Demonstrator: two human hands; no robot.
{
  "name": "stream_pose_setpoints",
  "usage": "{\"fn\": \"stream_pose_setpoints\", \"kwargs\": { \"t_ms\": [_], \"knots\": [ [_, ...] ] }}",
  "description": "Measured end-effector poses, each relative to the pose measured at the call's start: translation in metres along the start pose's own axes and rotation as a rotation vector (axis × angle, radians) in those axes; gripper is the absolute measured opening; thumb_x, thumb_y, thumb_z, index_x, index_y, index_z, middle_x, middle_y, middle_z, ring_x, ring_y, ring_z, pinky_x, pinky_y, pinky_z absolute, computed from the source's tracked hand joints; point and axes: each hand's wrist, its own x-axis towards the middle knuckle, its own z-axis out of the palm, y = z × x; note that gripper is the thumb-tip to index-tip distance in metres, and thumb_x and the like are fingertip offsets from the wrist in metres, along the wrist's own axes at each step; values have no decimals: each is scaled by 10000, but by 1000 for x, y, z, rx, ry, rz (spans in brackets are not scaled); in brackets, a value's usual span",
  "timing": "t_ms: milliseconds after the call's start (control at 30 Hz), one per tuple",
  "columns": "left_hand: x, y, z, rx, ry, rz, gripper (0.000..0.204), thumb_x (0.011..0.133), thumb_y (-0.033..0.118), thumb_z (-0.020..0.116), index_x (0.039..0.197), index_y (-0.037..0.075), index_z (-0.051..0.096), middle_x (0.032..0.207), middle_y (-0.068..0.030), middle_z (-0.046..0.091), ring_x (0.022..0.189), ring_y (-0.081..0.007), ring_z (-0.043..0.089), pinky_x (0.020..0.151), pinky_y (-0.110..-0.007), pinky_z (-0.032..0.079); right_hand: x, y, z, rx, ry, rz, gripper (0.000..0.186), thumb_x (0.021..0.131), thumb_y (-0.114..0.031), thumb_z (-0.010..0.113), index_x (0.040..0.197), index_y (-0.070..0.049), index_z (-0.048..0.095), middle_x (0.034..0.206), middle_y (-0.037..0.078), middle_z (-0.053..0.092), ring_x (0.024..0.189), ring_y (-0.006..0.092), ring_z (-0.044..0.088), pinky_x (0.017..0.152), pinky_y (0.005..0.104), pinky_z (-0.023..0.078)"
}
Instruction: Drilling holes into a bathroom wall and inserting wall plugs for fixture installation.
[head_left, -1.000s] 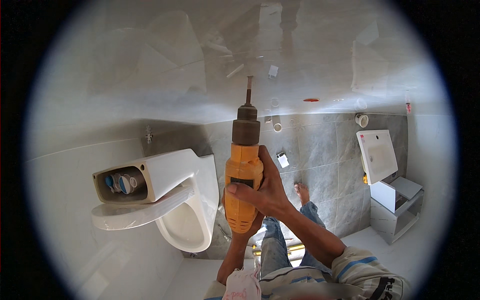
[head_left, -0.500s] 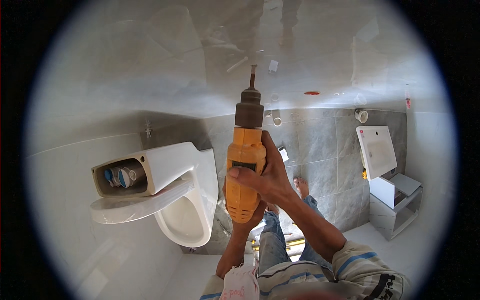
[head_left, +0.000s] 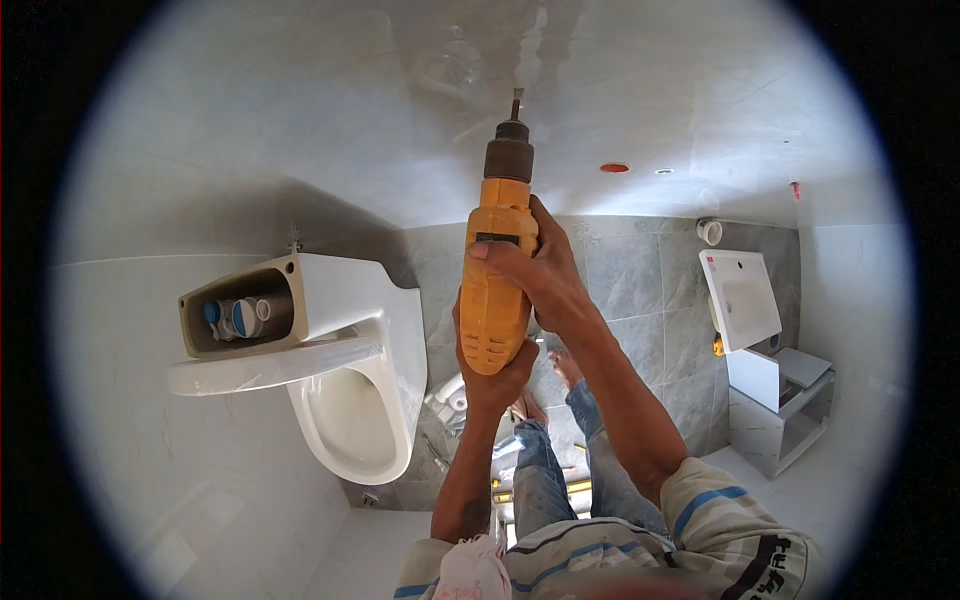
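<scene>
My right hand is clasping an orange drill, left hand gripping underneath, bit pointing 12 o'clock; dark sleeve lettering is showing 4-ish.

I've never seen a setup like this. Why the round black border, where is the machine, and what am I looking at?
There is no robot here, just a person using two bare hands. The camera is worn on the person's head and looks down; its wide fisheye lens bends straight edges and gives the dark round border.

The right hand and left hand both hold a yellow power drill. Its bit points toward the glossy wall; I can't tell whether the tip touches.

To the person's left is a white toilet, its tank open with blue and white parts inside. To the right are a white basin and a cabinet. Grey tiles cover the floor.
</scene>
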Motion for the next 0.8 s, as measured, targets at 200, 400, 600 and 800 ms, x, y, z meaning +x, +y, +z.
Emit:
{"fn": "stream_pose_setpoints", "kwargs": {
  "t_ms": [200, 400, 600, 800],
  "knots": [
    [-6, 7, 2, -92, 6, 60, 801, 632, -32, 667, 1367, 31, 355, 1232, -107, 500, 1102, -212, 541, 971, -336, 427, -10, 0, 6, 71, 7, 9, 572, 715, -252, 779, 1143, -24, 476, 949, 89, 598, 819, 174, 636, 749, 322, 559],
    [-21, 11, 2, -143, 7, 55, 779, 649, -51, 655, 1360, 24, 346, 1206, -103, 521, 1078, -204, 553, 953, -328, 442, -21, 3, 6, 33, 35, 31, 562, 720, -255, 782, 1132, -29, 474, 956, 87, 598, 843, 172, 636, 765, 330, 556],
    [-39, 7, -1, -117, 29, 16, 742, 653, -44, 667, 1320, 35, 353, 1157, -99, 543, 1011, -189, 581, 904, -317, 469, -31, 12, 6, 42, 15, 41, 592, 711, -235, 797, 1151, -26, 460, 959, 85, 603, 866, 180, 644, 793, 329, 554],
    [-39, 8, -1, -138, 29, 47, 605, 717, -4, 709, 1266, 28, 456, 1141, -83, 590, 1008, -185, 607, 875, -311, 489, -31, 11, 4, 62, -9, 46, 581, 720, -217, 798, 1154, -31, 460, 963, 85, 612, 855, 177, 649, 802, 327, 555]
  ]
}}
